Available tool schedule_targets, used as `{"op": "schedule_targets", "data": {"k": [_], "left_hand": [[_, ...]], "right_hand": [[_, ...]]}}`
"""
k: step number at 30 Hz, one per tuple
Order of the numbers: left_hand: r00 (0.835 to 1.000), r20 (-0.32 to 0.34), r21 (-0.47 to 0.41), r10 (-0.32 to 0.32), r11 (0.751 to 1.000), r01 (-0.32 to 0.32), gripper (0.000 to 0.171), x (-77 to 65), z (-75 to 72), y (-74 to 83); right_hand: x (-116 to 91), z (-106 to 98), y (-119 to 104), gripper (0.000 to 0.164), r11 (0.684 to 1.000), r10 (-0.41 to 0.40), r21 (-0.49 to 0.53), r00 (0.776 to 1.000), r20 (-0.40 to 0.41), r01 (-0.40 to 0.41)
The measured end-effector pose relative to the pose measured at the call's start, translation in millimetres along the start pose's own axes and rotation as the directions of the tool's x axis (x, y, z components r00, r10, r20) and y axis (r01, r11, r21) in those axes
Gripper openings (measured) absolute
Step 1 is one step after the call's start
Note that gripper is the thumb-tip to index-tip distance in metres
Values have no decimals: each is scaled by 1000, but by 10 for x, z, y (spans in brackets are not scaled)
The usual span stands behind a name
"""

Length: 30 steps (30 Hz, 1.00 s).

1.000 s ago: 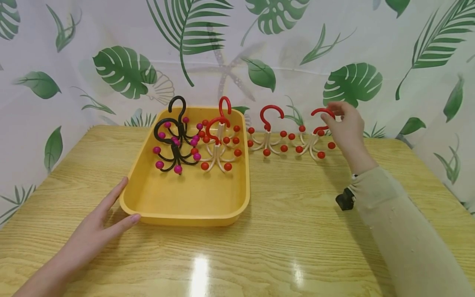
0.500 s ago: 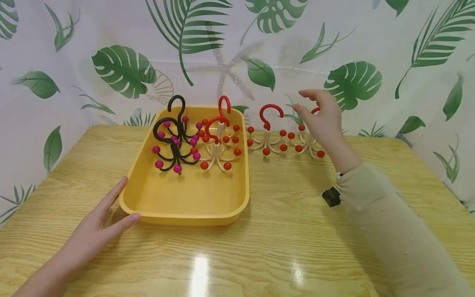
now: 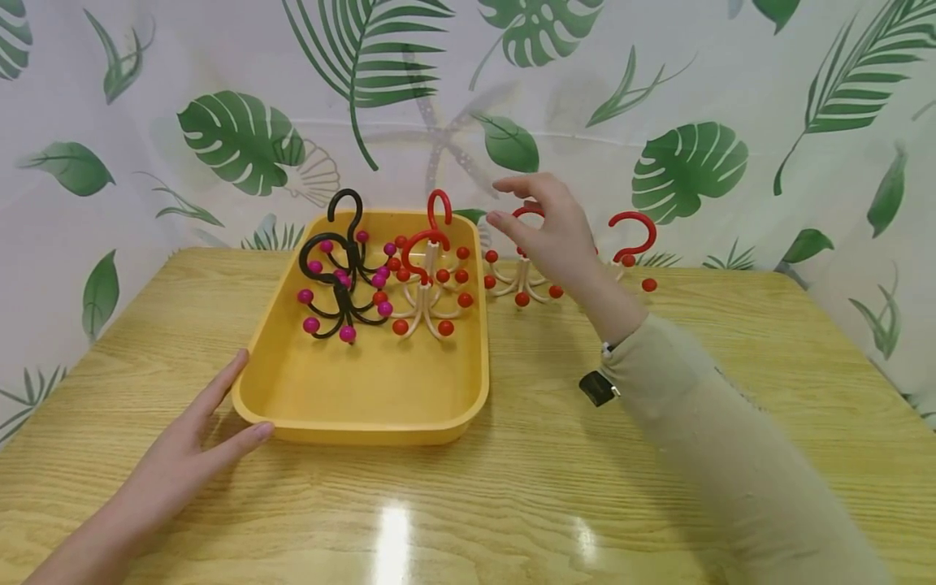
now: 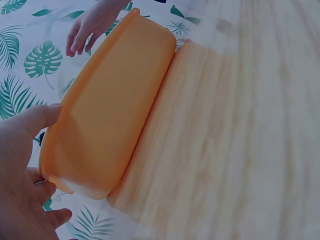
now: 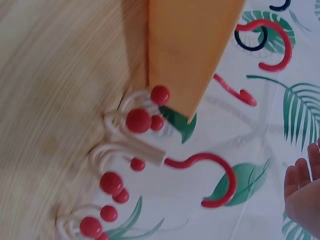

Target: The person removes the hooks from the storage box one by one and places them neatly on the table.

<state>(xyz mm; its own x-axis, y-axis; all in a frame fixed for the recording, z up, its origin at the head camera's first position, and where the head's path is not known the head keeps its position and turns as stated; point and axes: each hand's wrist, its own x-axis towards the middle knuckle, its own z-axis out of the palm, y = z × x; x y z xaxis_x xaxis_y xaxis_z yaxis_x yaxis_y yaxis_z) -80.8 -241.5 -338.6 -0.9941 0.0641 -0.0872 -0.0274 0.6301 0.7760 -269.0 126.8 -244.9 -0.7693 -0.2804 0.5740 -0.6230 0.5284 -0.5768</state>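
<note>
My left hand [image 3: 179, 451] rests at the near left corner of the yellow tray [image 3: 358, 398], thumb and fingers spread along its rim. My right hand [image 3: 559, 231] is in the air with thumb and fingers apart, nothing between them. Behind it, partly covered in the head view, stands a cream multi-arm hook hanger [image 3: 522, 276] with red ball tips and a red hook. To its right is a matching hanger [image 3: 634, 231], its lower part mostly hidden by the right hand and wrist. In the right wrist view, the nearer hanger's red hook [image 5: 227, 175] rises beside the tray wall.
Inside the tray are two black hangers [image 3: 344, 301] with magenta balls on the left and two cream ones [image 3: 424, 305] with red hooks on the right. The wooden table [image 3: 556, 479] meets a leaf-patterned backdrop [image 3: 468, 89] just behind the hangers.
My right hand has let go of the far right hanger's hook and moved left, now in front of the hanger nearer the tray. My left hand stays at the tray corner.
</note>
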Motion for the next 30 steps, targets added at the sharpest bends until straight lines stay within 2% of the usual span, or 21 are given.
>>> {"op": "schedule_targets", "data": {"k": [5, 9, 13, 17, 23, 30], "left_hand": [[1000, 1, -4, 5, 1000, -5, 84, 1, 5, -7], [1000, -2, 5, 6, 1000, -6, 83, 2, 7, -14], [1000, -2, 10, 3, 1000, -3, 83, 2, 7, -18], [1000, 0, 5, 3, 1000, -3, 84, 1, 8, -17], [1000, -11, 16, 21, 1000, -21, 84, 1, 8, -16], [1000, -7, 16, 8, 1000, -8, 83, -2, 8, -15]], "right_hand": [[41, 160, -161, 39, 998, -23, 51, 998, 56, 20], [85, 247, -293, 41, 999, -8, 49, 994, 106, 3], [150, 320, -408, 41, 998, -33, 48, 989, 145, 26], [202, 393, -518, 40, 996, -77, 54, 983, 165, 69], [272, 527, -673, 39, 993, -98, 86, 976, 194, 83], [389, 680, -851, 40, 989, -114, 122, 956, 271, 84]]}}
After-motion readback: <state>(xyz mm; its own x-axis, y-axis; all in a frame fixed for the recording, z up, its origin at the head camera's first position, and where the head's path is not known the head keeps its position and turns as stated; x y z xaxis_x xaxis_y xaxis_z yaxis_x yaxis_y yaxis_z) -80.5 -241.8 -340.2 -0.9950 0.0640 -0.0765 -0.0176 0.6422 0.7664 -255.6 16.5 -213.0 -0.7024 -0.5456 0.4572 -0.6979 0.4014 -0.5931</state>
